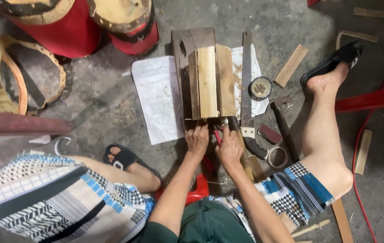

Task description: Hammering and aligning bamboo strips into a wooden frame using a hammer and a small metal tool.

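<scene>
Grey concrete floor [102,99] fills the view from above, scuffed and littered with offcuts, and a person sits low on it with knees spread wide, wearing patterned shorts and black sandals. Straight ahead of the person lies a curved wooden shell [211,82] made of pale upright slats joined edge to edge, the middle slat lightest and the outer ones browner; it rests on a darker board, with white paper sheets [159,96] spread under and beside it. The left hand [197,138] has its fingers curled closed against the near bottom edge of the slats. The right hand [229,146] is closed around a small red-handled tool [217,136] whose tip meets the same bottom edge; what kind of tool it is cannot be told. Just right of the slats a handsaw [247,85] lies lengthwise, with a hammer [282,121] beyond it. A small round tin [260,87] sits beside the saw blade, open, holding what look like short nails. A roll of tape [277,157] lies near the right knee. Red drums [70,31] stand at the top left, near a loose hoop of hide [2,76]
</scene>
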